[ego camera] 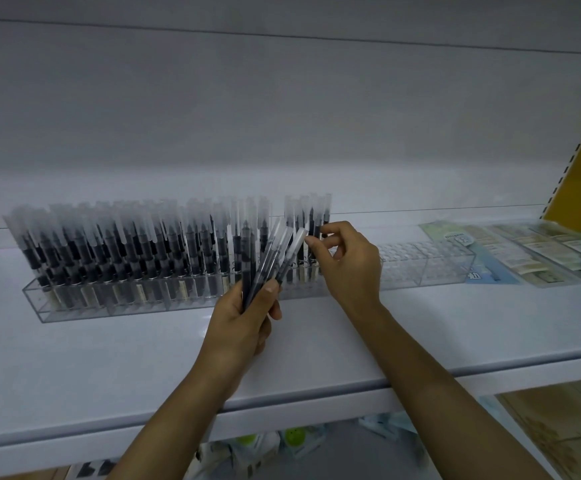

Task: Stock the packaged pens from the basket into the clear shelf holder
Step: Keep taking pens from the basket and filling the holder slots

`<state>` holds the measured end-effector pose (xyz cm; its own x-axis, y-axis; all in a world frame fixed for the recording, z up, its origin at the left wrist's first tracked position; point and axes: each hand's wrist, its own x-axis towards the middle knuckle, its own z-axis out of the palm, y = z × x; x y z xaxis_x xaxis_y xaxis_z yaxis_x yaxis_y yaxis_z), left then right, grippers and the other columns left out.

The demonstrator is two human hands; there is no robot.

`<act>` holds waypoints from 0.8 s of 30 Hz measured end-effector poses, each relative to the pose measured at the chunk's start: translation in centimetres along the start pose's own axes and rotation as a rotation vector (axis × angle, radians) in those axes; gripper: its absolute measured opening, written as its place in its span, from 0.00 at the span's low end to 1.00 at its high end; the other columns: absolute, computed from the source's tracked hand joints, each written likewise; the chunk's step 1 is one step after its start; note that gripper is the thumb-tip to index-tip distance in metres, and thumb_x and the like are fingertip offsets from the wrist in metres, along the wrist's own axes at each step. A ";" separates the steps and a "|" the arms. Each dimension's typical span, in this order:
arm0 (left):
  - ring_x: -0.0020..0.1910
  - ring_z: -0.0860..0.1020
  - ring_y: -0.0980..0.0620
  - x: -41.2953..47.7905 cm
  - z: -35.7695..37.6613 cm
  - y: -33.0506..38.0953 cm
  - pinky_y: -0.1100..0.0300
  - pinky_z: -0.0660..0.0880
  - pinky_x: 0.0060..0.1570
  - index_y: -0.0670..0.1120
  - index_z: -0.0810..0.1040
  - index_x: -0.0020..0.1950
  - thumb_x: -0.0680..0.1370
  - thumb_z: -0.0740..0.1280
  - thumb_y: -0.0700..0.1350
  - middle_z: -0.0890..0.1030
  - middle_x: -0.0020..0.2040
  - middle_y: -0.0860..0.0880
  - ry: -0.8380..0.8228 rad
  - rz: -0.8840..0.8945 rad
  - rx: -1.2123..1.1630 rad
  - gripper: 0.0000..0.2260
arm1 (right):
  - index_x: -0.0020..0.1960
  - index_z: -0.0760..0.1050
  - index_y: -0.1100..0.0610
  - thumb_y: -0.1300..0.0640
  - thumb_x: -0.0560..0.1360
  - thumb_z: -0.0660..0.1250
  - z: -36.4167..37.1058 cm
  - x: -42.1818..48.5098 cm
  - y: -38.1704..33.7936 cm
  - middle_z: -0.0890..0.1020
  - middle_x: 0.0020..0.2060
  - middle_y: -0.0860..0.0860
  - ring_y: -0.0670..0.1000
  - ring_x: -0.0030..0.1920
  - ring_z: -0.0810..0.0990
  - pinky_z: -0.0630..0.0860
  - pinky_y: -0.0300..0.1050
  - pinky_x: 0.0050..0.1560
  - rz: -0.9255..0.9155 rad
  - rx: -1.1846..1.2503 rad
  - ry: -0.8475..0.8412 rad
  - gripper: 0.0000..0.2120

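Note:
A long clear holder [427, 263] lies on the white shelf [143, 355]. Its left and middle slots are packed with several upright packaged pens [126, 244]; the right end has bare slots. My left hand [247, 320] grips a fanned bunch of packaged pens [268, 258] in front of the holder's middle. My right hand [344, 261] is just right of that bunch, its thumb and forefinger pinching the top of one pen [297, 242] from the bunch. The basket is out of view.
Flat packets in clear sleeves [538, 251] lie on the shelf to the right of the holder. A yellow upright [580, 161] stands at the far right. Below the shelf edge, assorted goods [282, 445] show on a lower level.

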<state>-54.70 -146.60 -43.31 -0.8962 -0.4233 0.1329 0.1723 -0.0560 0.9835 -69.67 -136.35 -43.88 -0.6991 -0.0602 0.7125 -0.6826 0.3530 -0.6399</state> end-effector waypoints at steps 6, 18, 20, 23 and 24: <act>0.22 0.64 0.57 0.0 0.0 0.1 0.66 0.61 0.21 0.44 0.74 0.43 0.78 0.63 0.47 0.75 0.30 0.50 0.005 0.003 0.000 0.08 | 0.49 0.81 0.56 0.53 0.74 0.71 -0.1 -0.1 -0.1 0.78 0.34 0.42 0.47 0.35 0.74 0.74 0.46 0.38 -0.006 0.019 0.026 0.08; 0.23 0.66 0.57 -0.1 -0.1 0.2 0.66 0.64 0.22 0.47 0.75 0.46 0.71 0.66 0.51 0.77 0.31 0.52 0.011 0.094 0.014 0.09 | 0.33 0.76 0.58 0.48 0.76 0.62 -1.7 -1.4 -2.2 0.74 0.24 0.50 0.47 0.25 0.70 0.66 0.38 0.27 -0.174 0.369 -0.050 0.18; 0.23 0.67 0.58 -0.1 -0.1 0.2 0.66 0.64 0.22 0.47 0.75 0.47 0.69 0.66 0.52 0.77 0.31 0.52 0.008 0.120 0.008 0.11 | 0.32 0.76 0.57 0.49 0.74 0.64 -1.3 -1.8 -2.9 0.75 0.24 0.51 0.50 0.25 0.72 0.69 0.41 0.27 -0.170 0.513 -0.294 0.16; 0.23 0.68 0.58 -0.1 0.0 0.2 0.66 0.64 0.22 0.47 0.76 0.47 0.69 0.66 0.51 0.78 0.31 0.52 -0.007 0.126 0.011 0.10 | 0.30 0.76 0.64 0.54 0.70 0.70 -1.1 -1.8 -3.5 0.77 0.24 0.52 0.50 0.24 0.74 0.72 0.41 0.27 0.048 0.719 -0.487 0.16; 0.23 0.67 0.57 -0.1 0.0 0.2 0.66 0.64 0.22 0.47 0.76 0.47 0.70 0.66 0.51 0.79 0.32 0.52 -0.013 0.122 0.010 0.10 | 0.31 0.76 0.64 0.55 0.70 0.71 -1.2 -1.6 -3.6 0.78 0.25 0.53 0.50 0.25 0.74 0.72 0.41 0.28 0.126 0.764 -0.484 0.14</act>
<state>-54.55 -146.58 -43.09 -0.8739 -0.4148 0.2536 0.2769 0.0041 0.9609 -65.82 -136.36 -42.38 -0.6730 -0.5092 0.5365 -0.4302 -0.3206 -0.8439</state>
